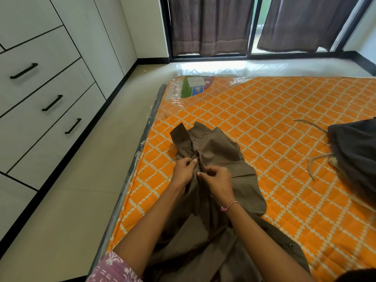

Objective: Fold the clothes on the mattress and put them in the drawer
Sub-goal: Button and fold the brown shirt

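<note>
Pinching the button placket of the brown shirt [221,159], our left hand [184,169] and right hand [218,183] sit close together, fingertips curled onto the fabric on either side of the front opening, almost touching each other. A red-and-white thread bracelet [231,206] rings our right wrist. Under and beyond our hands the shirt lies rumpled on the orange patterned mattress [284,123], collar end away from us, one cuffed sleeve jutting out past our left hand, the lower part trailing back toward our body. Its cloth is plain olive-brown, creased, with small dark buttons along the opening. Just left of our left hand the mattress edge drops to the pale tiled floor [85,190], a broad bare strip. Past that strip stand the white drawers [50,110] with black handles, all closed. To our right, well apart from the shirt, a dark garment [356,151] with grey drawcords lies on the mattress, with open orange surface between. Far ahead, dark curtains [209,25] hang over a window.
</note>
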`<state>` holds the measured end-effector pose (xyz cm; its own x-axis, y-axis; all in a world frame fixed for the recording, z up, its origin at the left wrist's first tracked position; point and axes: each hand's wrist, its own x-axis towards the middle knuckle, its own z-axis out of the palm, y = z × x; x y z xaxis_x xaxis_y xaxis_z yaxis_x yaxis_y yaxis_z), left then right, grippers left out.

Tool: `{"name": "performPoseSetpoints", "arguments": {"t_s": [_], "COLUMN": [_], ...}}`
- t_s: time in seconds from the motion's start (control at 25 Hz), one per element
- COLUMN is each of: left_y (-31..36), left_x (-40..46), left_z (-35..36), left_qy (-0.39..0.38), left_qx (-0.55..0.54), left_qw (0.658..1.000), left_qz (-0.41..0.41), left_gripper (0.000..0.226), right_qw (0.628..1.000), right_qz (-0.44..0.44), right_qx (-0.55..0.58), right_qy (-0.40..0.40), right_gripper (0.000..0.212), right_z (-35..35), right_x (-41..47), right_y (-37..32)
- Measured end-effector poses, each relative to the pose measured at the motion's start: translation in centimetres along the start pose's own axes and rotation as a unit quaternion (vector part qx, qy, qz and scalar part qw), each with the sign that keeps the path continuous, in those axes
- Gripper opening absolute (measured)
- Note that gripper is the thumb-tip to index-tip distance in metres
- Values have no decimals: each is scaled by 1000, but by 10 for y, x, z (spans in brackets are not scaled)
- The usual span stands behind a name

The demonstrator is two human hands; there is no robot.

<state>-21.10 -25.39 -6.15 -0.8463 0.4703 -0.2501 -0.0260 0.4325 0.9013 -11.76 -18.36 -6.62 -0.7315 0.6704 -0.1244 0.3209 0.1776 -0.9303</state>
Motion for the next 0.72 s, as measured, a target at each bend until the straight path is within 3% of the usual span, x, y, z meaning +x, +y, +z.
{"name": "performPoseSetpoints", "arguments": {"t_s": [0.16, 0.28, 0.32, 0.4, 0.48, 0.6, 0.72], "left_y": [-2, 7, 12, 16, 12, -11, -27], "left_x": [4, 4, 0, -18, -50, -88, -81], "left_z": [2, -4, -8, -16, -16, 8, 23], "left_qy": [-33, -62, -47, 70, 160, 114, 85], "left_qx": [-15, 31, 80, 199, 222, 238, 304], "left_qw": [999, 996, 991, 958, 935, 960, 948], "left_qz": [15, 60, 95, 192, 226, 93, -36], "left_gripper": [37, 29, 20, 6, 7, 19, 61], "right_qw": [999, 995, 995, 996, 995, 996, 999], "right_qz": [-7, -35, -37, -27, -21, -9, 40], "right_qx": [-36, -89, -90, -82, -80, -64, -15], "right_qy": [13, 27, 30, 37, 53, 55, 33], "right_gripper": [9, 9, 10, 13, 14, 16, 20], "right_z": [3, 1, 0, -2, -2, -3, -6], "right_x": [6, 8, 8, 8, 11, 18, 20], "right_y": [-4, -12, -13, -14, -18, -25, -27]}}
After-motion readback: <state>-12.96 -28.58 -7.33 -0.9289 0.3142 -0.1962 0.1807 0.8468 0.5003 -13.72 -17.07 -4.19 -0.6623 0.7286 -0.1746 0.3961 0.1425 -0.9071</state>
